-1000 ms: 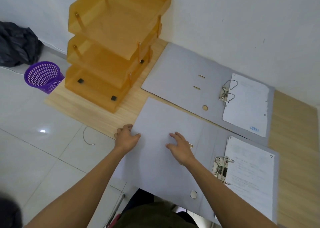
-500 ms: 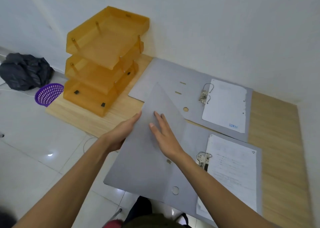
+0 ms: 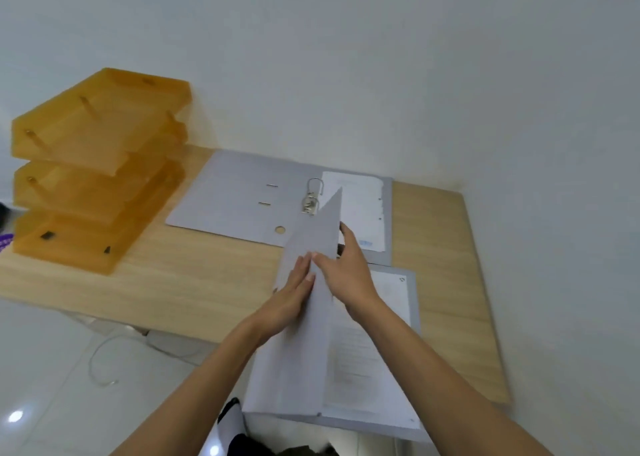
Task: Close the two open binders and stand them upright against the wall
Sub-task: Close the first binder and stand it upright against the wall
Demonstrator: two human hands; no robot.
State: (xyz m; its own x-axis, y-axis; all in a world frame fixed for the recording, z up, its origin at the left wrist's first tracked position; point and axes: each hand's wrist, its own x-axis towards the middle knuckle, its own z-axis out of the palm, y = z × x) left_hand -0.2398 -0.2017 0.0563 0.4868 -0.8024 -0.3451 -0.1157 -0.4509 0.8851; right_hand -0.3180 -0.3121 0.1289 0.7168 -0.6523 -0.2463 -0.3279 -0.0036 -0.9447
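Note:
Two grey lever-arch binders lie on the wooden desk (image 3: 194, 282). The near binder (image 3: 304, 362) has its front cover raised almost upright over its white pages (image 3: 367, 362). My left hand (image 3: 294, 292) presses flat against the cover's outer face. My right hand (image 3: 346, 272) holds the cover's top edge from the inner side. The far binder (image 3: 239, 199) lies fully open and flat near the wall (image 3: 346, 57), its metal rings (image 3: 313, 195) and white sheet (image 3: 360, 206) showing.
An orange three-tier paper tray (image 3: 97, 168) stands at the desk's left end against the wall. A side wall borders the desk on the right. A thin cable (image 3: 100, 362) lies on the white tiled floor below the desk's front edge.
The near binder's cover has swung up from flat to almost upright, both hands rising with it. The camera view has shifted upward and left.

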